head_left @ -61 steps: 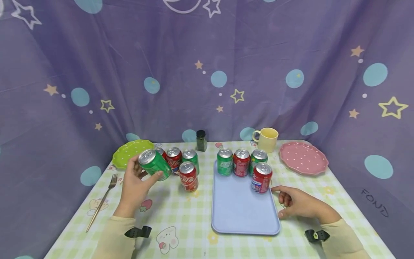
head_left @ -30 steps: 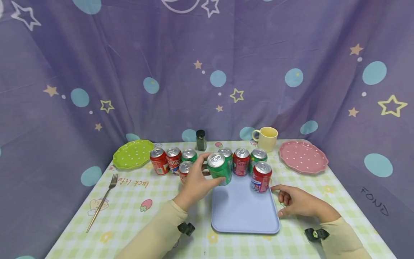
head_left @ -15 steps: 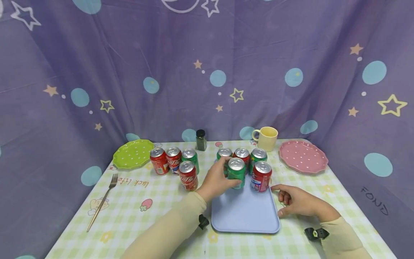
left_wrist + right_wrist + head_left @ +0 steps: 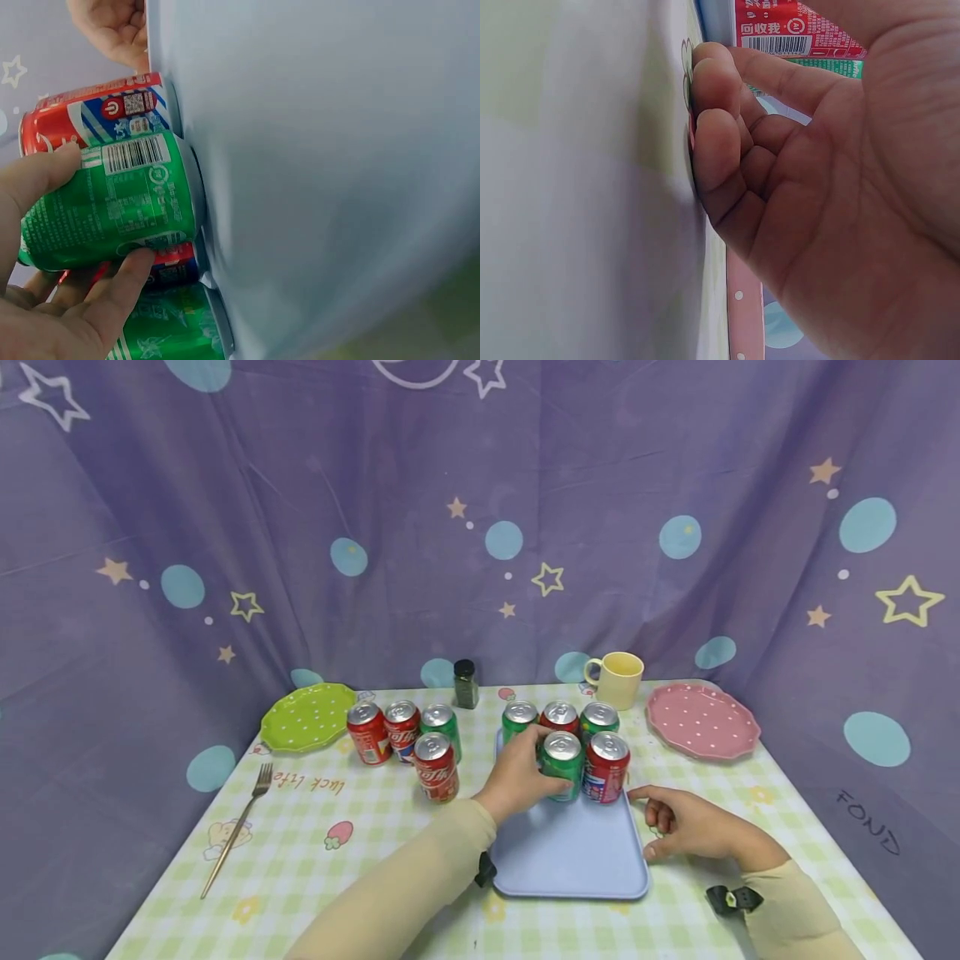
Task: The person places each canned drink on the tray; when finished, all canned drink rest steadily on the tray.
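The person's left hand (image 4: 521, 774) grips a green can (image 4: 562, 764), thumb on the near side and fingers curled round the other, holding it upright at the right half of the blue tray (image 4: 570, 860). Its base seems to be down on the tray, though the close wrist view leaves that uncertain. Just beside it, a red-and-blue can (image 4: 606, 774) stands at the tray's right edge. The right hand (image 4: 693, 825) lies just outside that edge, index finger extended towards it, the other fingers loosely bent, thumb close to the rim. Along the tray's far end stand a second green can (image 4: 519, 717), a red can (image 4: 559, 716) and a third green can (image 4: 599, 718). Left of the tray, four more cans (image 4: 437, 770) stand in a cluster; farther left lies a fork (image 4: 237, 828). Beyond the tray's far end are a yellow mug (image 4: 621, 682) and a dark-lidded jar (image 4: 466, 687).
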{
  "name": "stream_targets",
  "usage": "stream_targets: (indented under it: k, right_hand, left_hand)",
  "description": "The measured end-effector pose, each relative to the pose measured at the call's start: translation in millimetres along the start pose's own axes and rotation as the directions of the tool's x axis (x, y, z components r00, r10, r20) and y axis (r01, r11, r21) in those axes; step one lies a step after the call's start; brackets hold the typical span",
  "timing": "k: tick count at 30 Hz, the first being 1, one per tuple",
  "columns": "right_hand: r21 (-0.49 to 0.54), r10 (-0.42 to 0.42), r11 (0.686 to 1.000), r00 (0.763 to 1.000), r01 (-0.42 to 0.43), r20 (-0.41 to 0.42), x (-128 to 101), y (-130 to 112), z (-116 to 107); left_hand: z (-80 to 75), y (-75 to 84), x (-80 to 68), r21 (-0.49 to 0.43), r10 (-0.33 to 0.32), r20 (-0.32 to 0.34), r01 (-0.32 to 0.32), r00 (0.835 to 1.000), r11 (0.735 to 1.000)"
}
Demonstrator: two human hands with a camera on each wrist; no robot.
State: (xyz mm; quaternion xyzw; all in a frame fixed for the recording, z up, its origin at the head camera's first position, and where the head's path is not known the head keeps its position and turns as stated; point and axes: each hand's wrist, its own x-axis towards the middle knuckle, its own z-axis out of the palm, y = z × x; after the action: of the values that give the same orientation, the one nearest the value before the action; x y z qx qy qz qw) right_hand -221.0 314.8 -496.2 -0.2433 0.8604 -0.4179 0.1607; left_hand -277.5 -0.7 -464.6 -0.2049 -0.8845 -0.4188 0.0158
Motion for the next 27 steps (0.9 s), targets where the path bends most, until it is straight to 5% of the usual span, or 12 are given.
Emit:
stream_targets:
  k: [18, 27]
  right_hand:
    - [0.005, -0.015, 1.0, 1.0, 0.015, -0.002, 0, 1, 1]
    - [-0.019, 0.004, 1.0, 1.0, -0.004, 0.002, 1, 5, 0]
  left_hand:
    - [1.5, 3.0, -1.8, 0.069, 0.009, -0.016, -0.008, 1.0, 0.998]
    - [-33.3, 17.7, -17.4, -0.036, 0.026, -0.056, -0.028, 0.998, 0.999]
